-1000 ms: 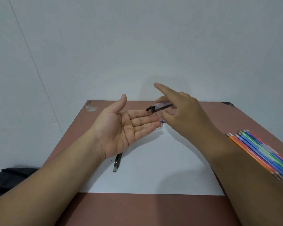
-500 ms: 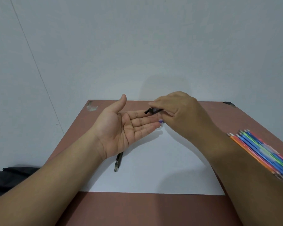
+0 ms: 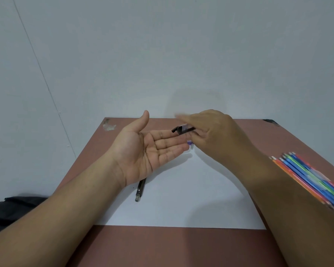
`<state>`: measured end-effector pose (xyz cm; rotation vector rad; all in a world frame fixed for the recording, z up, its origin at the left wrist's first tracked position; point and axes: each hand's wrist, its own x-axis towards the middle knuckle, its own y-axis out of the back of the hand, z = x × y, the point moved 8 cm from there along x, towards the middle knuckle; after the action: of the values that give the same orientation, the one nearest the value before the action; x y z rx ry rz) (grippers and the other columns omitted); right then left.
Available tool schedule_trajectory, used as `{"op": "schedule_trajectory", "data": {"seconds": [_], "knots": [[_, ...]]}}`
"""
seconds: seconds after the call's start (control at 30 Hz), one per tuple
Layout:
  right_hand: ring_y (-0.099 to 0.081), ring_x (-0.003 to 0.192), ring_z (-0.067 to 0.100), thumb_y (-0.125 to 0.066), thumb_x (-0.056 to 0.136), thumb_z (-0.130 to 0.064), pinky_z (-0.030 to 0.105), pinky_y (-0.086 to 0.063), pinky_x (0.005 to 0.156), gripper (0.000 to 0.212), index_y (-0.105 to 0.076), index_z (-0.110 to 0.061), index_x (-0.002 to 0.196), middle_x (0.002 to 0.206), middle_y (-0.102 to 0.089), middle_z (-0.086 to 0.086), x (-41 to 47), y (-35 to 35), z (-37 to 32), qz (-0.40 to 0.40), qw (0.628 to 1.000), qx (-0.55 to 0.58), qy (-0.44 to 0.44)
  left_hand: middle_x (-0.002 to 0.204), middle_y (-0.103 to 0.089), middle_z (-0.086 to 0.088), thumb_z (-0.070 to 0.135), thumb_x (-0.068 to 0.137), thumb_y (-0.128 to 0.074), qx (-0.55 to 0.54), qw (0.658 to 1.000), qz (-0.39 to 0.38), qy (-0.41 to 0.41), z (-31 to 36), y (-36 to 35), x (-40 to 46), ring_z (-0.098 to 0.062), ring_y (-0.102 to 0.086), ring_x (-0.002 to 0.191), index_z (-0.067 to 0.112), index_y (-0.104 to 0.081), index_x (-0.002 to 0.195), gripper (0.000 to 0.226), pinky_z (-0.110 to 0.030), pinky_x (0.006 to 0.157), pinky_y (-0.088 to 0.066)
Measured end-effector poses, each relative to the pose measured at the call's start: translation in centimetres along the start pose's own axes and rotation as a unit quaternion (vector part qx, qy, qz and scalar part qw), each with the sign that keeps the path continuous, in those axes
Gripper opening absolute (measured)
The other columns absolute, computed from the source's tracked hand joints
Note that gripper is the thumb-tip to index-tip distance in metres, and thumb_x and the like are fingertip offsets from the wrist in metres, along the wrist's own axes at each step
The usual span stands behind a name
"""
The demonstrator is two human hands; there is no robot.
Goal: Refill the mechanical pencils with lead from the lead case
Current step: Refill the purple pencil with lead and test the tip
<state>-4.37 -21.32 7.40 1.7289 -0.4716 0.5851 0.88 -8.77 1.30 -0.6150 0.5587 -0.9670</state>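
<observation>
My left hand (image 3: pixel 148 149) is held palm up with straight fingers above the white sheet (image 3: pixel 181 205). My right hand (image 3: pixel 216 133) grips the small dark lead case (image 3: pixel 182 130) and tilts its black cap end over my left fingertips; its index finger is blurred above the case. A black mechanical pencil (image 3: pixel 140 190) lies on the sheet, partly hidden under my left wrist. A small purple and clear piece (image 3: pixel 190 143) lies on the sheet just past my left fingertips.
Several coloured mechanical pencils (image 3: pixel 307 180) lie side by side on the brown table (image 3: pixel 162 247) at the right, partly behind my right forearm. A dark cloth (image 3: pixel 12 207) sits off the table's left edge. A white wall stands behind.
My right index finger went down onto the case, then lifted again in a blur. The case stays over my left fingertips. My left hand has not moved.
</observation>
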Motion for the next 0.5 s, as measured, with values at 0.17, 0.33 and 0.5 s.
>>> {"op": "schedule_trajectory", "data": {"seconds": [0.17,0.33,0.5], "knots": [[-0.060,0.090,0.019,-0.066,0.086,-0.006,0.042,-0.057,0.074,0.051,-0.068,-0.039,0.125,0.092,-0.072,-0.007,-0.27,0.43,-0.09,0.014,1.000,-0.014,0.009,0.131,-0.057,-0.036,0.059,0.098,-0.042,-0.001,1.000,-0.005,0.001,0.00,-0.07,-0.07,-0.048,-0.058,0.123,-0.016,-0.049,0.133,0.083,-0.048,0.108,-0.043],[-0.060,0.093,0.015,-0.063,0.087,-0.012,0.034,-0.055,0.078,0.079,-0.037,-0.063,0.142,0.101,-0.071,-0.013,-0.07,-0.02,0.34,-0.019,0.999,0.017,-0.042,0.131,-0.056,-0.038,0.059,0.097,-0.043,-0.003,1.000,-0.001,0.001,0.04,0.06,0.00,-0.050,-0.057,0.123,-0.016,-0.047,0.134,0.084,-0.049,0.108,-0.043],[-0.059,0.090,0.011,-0.062,0.089,-0.014,0.032,-0.055,0.075,0.087,-0.023,-0.066,0.147,0.105,-0.069,-0.012,-0.12,0.18,0.27,-0.025,0.998,0.019,-0.050,0.131,-0.056,-0.038,0.060,0.097,-0.043,0.002,1.000,-0.004,0.002,0.01,0.05,0.02,-0.050,-0.057,0.123,-0.017,-0.049,0.132,0.085,-0.048,0.108,-0.042]]}}
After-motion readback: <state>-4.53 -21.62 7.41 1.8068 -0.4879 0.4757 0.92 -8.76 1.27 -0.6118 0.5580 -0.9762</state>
